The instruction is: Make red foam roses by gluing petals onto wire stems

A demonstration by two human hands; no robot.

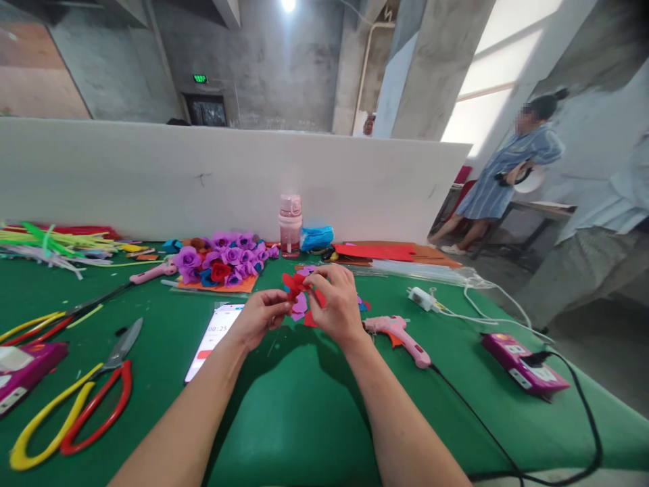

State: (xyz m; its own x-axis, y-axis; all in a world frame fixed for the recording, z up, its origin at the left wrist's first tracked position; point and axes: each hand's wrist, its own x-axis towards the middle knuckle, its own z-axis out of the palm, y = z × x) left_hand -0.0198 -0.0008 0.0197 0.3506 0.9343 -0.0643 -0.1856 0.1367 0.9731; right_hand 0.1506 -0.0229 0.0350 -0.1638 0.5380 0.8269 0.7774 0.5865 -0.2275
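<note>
A partly formed red paper flower (295, 284) is held above the table between my two hands. My left hand (262, 312) is closed in a pinch on its lower left side. From the right, my right hand (334, 297) pinches at its petals with thumb and forefinger; the fingertips partly hide the spot. Beneath the hands lie loose purple paper petals (299, 306) and red paper petals (315, 312). A pink glue gun (400, 331) rests just right of my right wrist. A phone (210, 341) showing a timer lies beside my left forearm.
Purple paper flowers (238, 253) are heaped at the back left, near a pink bottle (291, 230). Large scissors (114, 358) lie at left. A purple power strip (524, 365) and black cord occupy the right. A white board (228, 176) stands behind; a person (499, 169) is beyond, right.
</note>
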